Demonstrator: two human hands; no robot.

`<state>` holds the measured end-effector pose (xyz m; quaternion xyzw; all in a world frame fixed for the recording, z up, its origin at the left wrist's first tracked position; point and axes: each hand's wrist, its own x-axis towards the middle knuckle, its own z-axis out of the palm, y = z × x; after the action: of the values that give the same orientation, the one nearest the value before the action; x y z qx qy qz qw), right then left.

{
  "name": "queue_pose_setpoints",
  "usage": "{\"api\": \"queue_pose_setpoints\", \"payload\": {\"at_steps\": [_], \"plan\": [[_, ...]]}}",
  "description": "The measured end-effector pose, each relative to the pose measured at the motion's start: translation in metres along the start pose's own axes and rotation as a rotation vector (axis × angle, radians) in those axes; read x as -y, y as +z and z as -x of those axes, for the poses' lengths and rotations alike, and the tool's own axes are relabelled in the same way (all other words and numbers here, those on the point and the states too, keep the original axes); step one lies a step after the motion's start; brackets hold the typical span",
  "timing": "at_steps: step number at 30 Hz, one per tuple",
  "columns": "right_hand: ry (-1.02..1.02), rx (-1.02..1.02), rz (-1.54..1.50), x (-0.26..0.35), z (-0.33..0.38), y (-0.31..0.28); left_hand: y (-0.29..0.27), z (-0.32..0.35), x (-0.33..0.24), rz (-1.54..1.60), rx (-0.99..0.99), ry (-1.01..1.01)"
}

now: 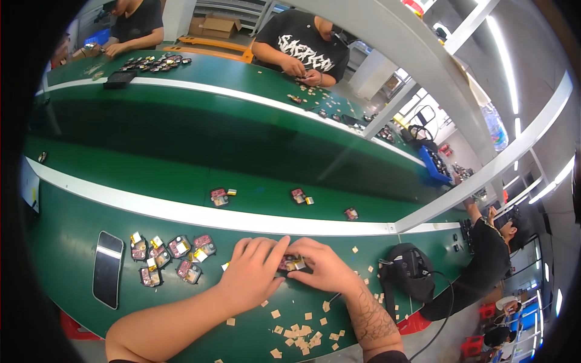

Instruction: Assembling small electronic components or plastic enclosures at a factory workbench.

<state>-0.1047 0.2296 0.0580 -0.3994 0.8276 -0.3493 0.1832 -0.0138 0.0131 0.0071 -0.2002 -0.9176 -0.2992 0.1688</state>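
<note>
Between my hands is a small black-cased electronic device (293, 262) with its insides exposed, held just above the green bench. My left hand (254, 264) grips its left side, the fingers bent over the top and partly hiding it. My right hand (323, 265) closes on the other side, thumb below and fingers above. To the left lies a group of similar opened devices (189, 272), several with yellow-and-white parts sticking out. Loose small beige squares (302, 340) are scattered on the bench in front of me, some in a heap.
A dark phone-like slab (108, 269) lies at far left; a black bag (410, 272) with a cable sits at right. Beyond the white rail (181, 209), a green belt (260, 196) carries several devices. People work across from me and at right. A metal post rises at right.
</note>
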Motion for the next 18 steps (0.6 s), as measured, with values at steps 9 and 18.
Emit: {"api": "queue_pose_setpoints", "payload": {"at_steps": [9,18], "plan": [[-0.081,-0.146,-0.085,-0.02,0.007,0.01,0.005,-0.002,0.001,0.024,0.082,0.023],[0.017,-0.175,-0.018,-0.02,0.007,0.013,-0.003,-0.002,0.005,-0.064,0.058,-0.04]]}}
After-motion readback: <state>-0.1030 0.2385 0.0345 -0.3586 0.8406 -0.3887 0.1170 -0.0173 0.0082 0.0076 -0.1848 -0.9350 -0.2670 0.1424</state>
